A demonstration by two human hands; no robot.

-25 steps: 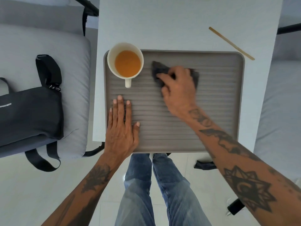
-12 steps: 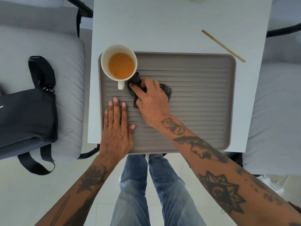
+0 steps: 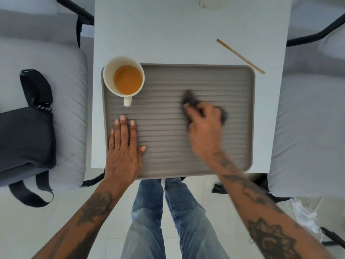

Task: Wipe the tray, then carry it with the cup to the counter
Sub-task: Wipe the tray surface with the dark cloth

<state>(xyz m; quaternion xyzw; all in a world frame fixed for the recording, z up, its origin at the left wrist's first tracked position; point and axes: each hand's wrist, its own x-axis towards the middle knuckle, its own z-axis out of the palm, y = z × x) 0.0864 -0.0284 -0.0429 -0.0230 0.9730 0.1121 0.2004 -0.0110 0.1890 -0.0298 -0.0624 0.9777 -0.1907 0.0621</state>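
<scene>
A grey ribbed tray (image 3: 240, 81) lies on the white table (image 3: 168, 34), its near edge over the table's front. A white cup (image 3: 123, 77) of orange-brown drink stands in the tray's far left corner, handle toward me. My left hand (image 3: 123, 148) lies flat, fingers apart, on the tray's near left part. My right hand (image 3: 205, 126) is blurred with motion, pressing a dark cloth (image 3: 189, 99) onto the ribs right of the tray's middle. Most of the cloth is hidden under the hand.
A thin wooden stick (image 3: 240, 56) lies on the table beyond the tray's far right corner. Grey cushioned seats flank the table; the left one (image 3: 61, 101) carries a black bag (image 3: 24, 139). My legs in jeans (image 3: 168, 212) stand below the tray.
My right hand has swept the cloth from beside the cup's handle to the right across the tray. My left hand has stayed flat on the tray.
</scene>
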